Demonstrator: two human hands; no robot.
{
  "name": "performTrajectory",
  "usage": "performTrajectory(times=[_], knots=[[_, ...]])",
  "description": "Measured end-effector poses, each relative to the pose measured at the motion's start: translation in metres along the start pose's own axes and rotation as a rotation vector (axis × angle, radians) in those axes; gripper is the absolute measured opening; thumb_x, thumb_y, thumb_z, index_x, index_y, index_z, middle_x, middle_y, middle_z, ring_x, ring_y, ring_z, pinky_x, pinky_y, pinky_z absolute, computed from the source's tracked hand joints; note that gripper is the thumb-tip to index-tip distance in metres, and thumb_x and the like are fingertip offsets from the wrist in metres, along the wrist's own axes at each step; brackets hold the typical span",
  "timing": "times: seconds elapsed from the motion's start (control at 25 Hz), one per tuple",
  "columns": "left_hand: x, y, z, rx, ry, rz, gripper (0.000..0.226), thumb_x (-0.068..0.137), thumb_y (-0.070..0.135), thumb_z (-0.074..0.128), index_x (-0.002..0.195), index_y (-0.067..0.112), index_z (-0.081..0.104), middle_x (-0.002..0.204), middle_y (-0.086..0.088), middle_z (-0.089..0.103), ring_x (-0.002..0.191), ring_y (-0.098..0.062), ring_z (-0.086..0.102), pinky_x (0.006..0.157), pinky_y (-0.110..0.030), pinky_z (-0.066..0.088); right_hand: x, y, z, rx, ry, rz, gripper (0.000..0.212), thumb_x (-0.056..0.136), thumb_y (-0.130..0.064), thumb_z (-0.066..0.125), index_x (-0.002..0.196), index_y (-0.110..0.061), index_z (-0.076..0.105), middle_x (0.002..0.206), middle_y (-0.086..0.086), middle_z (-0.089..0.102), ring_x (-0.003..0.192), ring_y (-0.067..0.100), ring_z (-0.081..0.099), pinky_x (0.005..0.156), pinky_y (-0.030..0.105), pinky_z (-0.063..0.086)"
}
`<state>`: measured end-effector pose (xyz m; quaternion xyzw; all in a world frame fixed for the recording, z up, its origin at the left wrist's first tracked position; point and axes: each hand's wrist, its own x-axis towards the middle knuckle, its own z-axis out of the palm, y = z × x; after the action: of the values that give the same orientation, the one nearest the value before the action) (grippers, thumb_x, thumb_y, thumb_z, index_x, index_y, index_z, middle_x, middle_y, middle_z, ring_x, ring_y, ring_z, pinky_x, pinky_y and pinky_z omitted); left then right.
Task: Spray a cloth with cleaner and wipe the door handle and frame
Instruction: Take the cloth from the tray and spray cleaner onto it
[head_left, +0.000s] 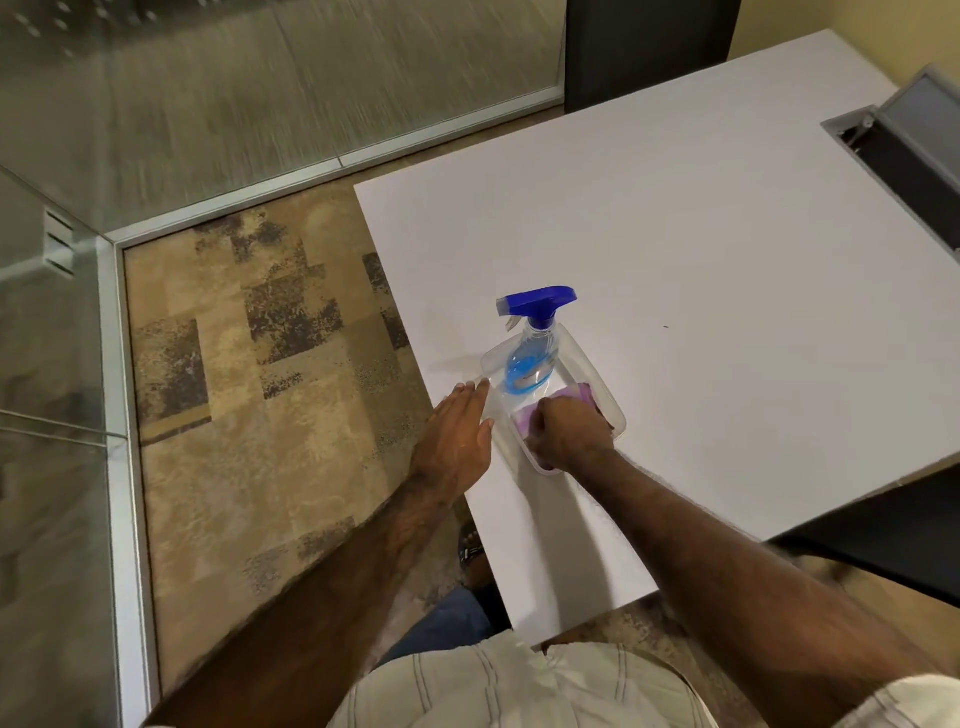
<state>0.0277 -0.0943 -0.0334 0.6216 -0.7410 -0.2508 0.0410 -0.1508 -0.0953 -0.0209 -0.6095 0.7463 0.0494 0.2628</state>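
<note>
Cloth (582, 392), purple, lies in the near end of a clear plastic tray (597, 374) on the white desk (727, 260), close to the desk's left edge. The right hand (569, 434) is on top of the cloth, with the fingers curled down into it; it seems to grip the cloth, though the fingertips are hidden under the knuckles. Only small parts of the cloth show, at the far side of this hand and at its left.

In the far end of the same tray stands the spray bottle (532, 364), with blue liquid and a blue trigger head whose nozzle points to the left. The tray's long axis runs away from the person and a little to the left, so the bottle is straight beyond the cloth, just beside it.

The left hand (457, 434) is flat and open, fingers stretched and together, holding nothing. It lies at the left wall of the tray, and its fingertips reach the tray's far left corner, near the bottle's base. I cannot tell if it presses on the tray or only hovers.

For the coming move, I judge that the left hand is the nearer one to the bottle: the bottle lies forward and slightly right of its fingertips, while the right hand is busy with the cloth. The cloth must come up out of the tray before spraying. No door handle is visible; a glass wall with a metal frame (332, 161) is at the left.
</note>
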Motion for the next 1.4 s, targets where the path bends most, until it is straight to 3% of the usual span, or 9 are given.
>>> performTrajectory(times=[0.32,0.48,0.6,0.72,0.84,1.04,1.16,1.28,1.4], knots=[[0.008,0.000,0.002,0.005,0.041,0.062,0.064,0.109,0.034,0.061,0.165,0.015,0.035,0.169,-0.009,0.044,0.156,-0.027,0.041,0.122,-0.037,0.037,0.004,0.003,0.011,-0.007,0.003,-0.027,0.033,0.104,-0.039,0.063,0.087,-0.014,0.075,0.086,0.004,0.071,0.084,0.022,0.071,0.081,0.032,0.063],[0.002,0.002,0.000,0.004,0.065,0.122,0.066,0.108,0.034,0.062,0.165,0.017,0.034,0.171,-0.008,0.039,0.158,-0.026,0.039,0.121,-0.035,0.037,0.000,0.001,0.001,0.044,0.046,0.023,0.044,0.103,-0.052,0.058,0.076,-0.018,0.065,0.070,-0.002,0.059,0.073,0.016,0.064,0.073,0.032,0.058],[-0.001,0.008,-0.004,0.007,0.065,0.228,0.072,0.105,0.032,0.067,0.166,0.017,0.032,0.175,-0.008,0.030,0.161,-0.026,0.033,0.122,-0.038,0.039,-0.007,0.001,-0.019,0.074,0.024,-0.013,0.047,0.101,-0.064,0.060,0.083,-0.021,0.064,0.067,-0.007,0.055,0.072,0.013,0.059,0.079,0.029,0.051],[-0.004,0.018,-0.011,-0.090,0.003,0.363,0.079,0.102,0.030,0.073,0.166,0.015,0.030,0.176,-0.008,0.029,0.162,-0.026,0.030,0.127,-0.042,0.037,-0.023,0.005,-0.048,0.137,0.062,-0.103,0.037,0.096,-0.058,0.070,0.082,-0.025,0.062,0.069,-0.012,0.052,0.073,0.014,0.059,0.060,0.020,0.034],[-0.012,0.034,-0.020,-0.190,-0.053,0.440,0.080,0.098,0.028,0.078,0.164,0.014,0.035,0.170,-0.009,0.041,0.157,-0.025,0.039,0.126,-0.040,0.037,-0.044,0.007,-0.074,0.200,0.078,-0.178,0.033,0.093,-0.047,0.073,0.070,-0.031,0.054,0.069,-0.012,0.054,0.068,0.012,0.057,0.057,0.020,0.031],[-0.025,0.057,-0.040,-0.346,-0.026,0.342,0.038,0.100,0.031,0.074,0.133,0.016,0.064,0.125,-0.008,0.076,0.111,-0.016,0.070,0.103,-0.040,0.060,-0.074,0.006,-0.110,0.359,0.030,-0.263,0.029,0.088,-0.047,0.074,0.071,-0.026,0.065,0.071,-0.001,0.072,0.069,0.017,0.068,0.067,0.032,0.055],[-0.036,0.057,-0.050,-0.422,0.032,0.289,0.020,0.098,0.017,0.069,0.117,0.012,0.072,0.101,-0.008,0.079,0.092,-0.022,0.074,0.088,-0.039,0.064,-0.084,0.011,-0.125,0.529,-0.005,-0.322,0.021,0.093,-0.035,0.074,0.079,-0.019,0.074,0.080,0.006,0.080,0.072,0.019,0.075,0.074,0.037,0.062],[-0.048,0.054,-0.056,-0.588,0.031,0.147,0.026,0.092,0.010,0.060,0.113,0.011,0.074,0.103,-0.006,0.079,0.097,-0.023,0.074,0.088,-0.034,0.063,-0.087,0.013,-0.130,0.617,-0.025,-0.395,0.025,0.103,-0.027,0.066,0.084,-0.014,0.078,0.085,0.010,0.079,0.073,0.012,0.068,0.082,0.043,0.063],[-0.060,0.043,-0.057,-0.753,0.043,-0.009,0.022,0.094,0.010,0.064,0.110,0.016,0.078,0.105,-0.005,0.082,0.104,-0.026,0.076,0.092,-0.039,0.061,-0.090,0.012,-0.128,0.685,-0.049,-0.450,0.036,0.108,-0.050,0.063,0.093,-0.022,0.080,0.091,0.006,0.078,0.081,0.011,0.067,0.082,0.032,0.057]])
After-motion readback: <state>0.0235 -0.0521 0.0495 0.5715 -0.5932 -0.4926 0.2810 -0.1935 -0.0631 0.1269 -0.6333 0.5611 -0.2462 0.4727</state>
